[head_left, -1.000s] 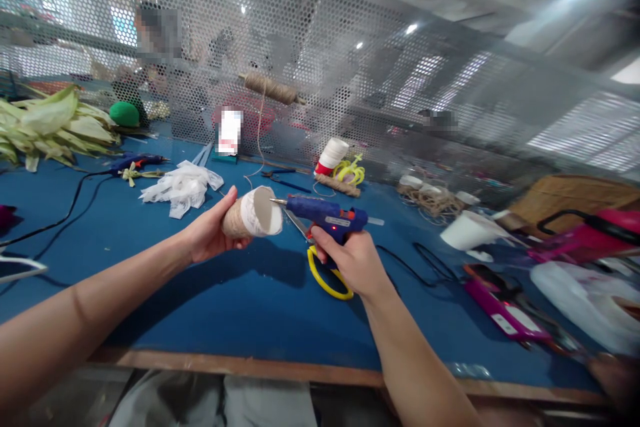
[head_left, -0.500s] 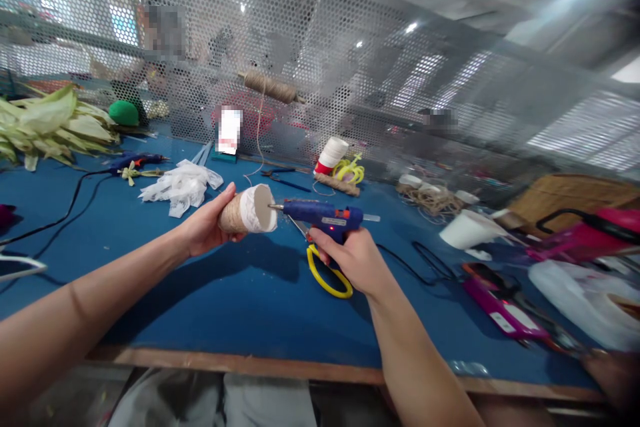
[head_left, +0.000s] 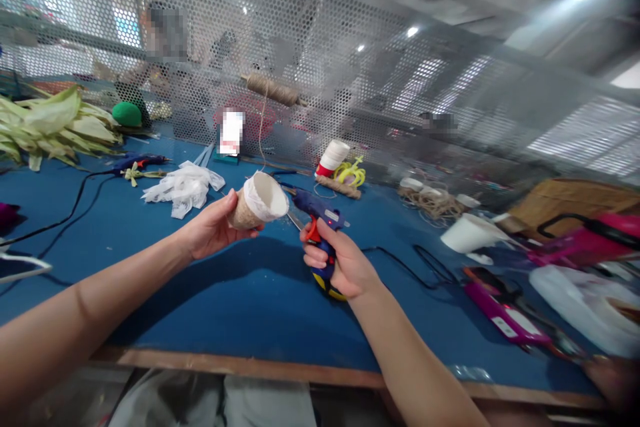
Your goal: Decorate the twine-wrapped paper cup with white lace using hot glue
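My left hand (head_left: 213,230) is closed round a paper cup (head_left: 256,203) wrapped in twine with a white lace band near its rim. The cup is tilted, its open mouth facing up and right. My right hand (head_left: 340,263) grips a blue hot glue gun (head_left: 316,210) by its handle, with a finger at the orange trigger. The gun's nozzle points up and left, just behind the cup's rim. Both are held above the blue table (head_left: 240,293). Yellow-handled scissors (head_left: 327,287) lie under my right hand, mostly hidden.
White lace (head_left: 183,187) and a second glue gun (head_left: 135,161) lie at the left, green leaves (head_left: 55,123) farther left. A twine spool (head_left: 273,88) hangs on the perforated screen (head_left: 350,67). A white cup (head_left: 467,232), twine (head_left: 435,200) and pink tools (head_left: 500,310) sit right. A person works beyond the screen.
My right hand has turned the glue gun from level and side-on to pointing up and away, behind the cup. My left hand tilted the cup's mouth upward and lifted it slightly.
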Available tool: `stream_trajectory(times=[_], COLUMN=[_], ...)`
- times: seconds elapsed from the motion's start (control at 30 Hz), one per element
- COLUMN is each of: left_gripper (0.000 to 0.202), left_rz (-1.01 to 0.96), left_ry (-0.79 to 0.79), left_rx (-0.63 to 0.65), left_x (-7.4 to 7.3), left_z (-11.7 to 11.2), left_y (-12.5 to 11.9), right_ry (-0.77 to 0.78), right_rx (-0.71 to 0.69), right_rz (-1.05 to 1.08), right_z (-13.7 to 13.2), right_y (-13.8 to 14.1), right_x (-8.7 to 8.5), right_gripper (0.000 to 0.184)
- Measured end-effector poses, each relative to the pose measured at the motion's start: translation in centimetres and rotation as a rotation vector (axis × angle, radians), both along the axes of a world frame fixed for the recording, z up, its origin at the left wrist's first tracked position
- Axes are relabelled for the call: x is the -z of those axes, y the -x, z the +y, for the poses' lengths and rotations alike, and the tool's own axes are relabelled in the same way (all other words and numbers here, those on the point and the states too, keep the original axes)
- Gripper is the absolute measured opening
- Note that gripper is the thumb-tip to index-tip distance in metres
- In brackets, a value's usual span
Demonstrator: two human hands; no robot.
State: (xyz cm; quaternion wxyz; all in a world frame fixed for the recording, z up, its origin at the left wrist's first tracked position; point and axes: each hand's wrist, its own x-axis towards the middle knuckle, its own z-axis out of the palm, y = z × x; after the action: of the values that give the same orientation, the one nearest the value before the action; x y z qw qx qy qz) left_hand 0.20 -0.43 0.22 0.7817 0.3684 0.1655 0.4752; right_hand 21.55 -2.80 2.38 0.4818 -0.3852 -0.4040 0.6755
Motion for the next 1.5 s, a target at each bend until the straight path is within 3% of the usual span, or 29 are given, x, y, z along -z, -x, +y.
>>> stream_trajectory(times=[0.33,0.53,0.8,0.93,1.1,1.33,1.5], left_gripper=[0.030,0.025,0.028,0.029,0.035,0.036,0.039], left_rz=[-0.005,-0.001,0.071,0.082,0.089,0.106,0.139], left_ry=[-0.004,0.000,-0.127,-0.161,-0.140,-0.129,-0.154], left_rx=[-0.046,-0.106,-0.196,-0.185,-0.151,-0.156,-0.163], left_x=[0.1,-0.1,0.0,0.1,0.1,0.2,0.1], left_z=[-0.2,-0.2,0.0,0.2,0.2,0.1,0.1], left_y=[-0.2,-0.4,-0.1,0.0,0.0,-0.1,0.1], right_ry=[0.054,-0.140,-0.410,-0.486,-0.460,-0.477,-0.503], right_rx=[-0.046,0.014,0.167,0.187,0.196,0.127,0.185], right_rz=[0.028,-0.120,-0.641,-0.645,-0.627,-0.812,-0.860], right_z=[0.1,-0.3,-0.5,-0.3,0.1,-0.5,-0.5], right_y=[0.2,0.4,-0.7,-1.4,-1.7,-1.7,-1.9], right_x=[0.6,0.9,0.8,0.5,0.5,-0.4,-0.7], right_gripper=[0.025,0.026,0.030,0.028,0.029,0.031,0.033])
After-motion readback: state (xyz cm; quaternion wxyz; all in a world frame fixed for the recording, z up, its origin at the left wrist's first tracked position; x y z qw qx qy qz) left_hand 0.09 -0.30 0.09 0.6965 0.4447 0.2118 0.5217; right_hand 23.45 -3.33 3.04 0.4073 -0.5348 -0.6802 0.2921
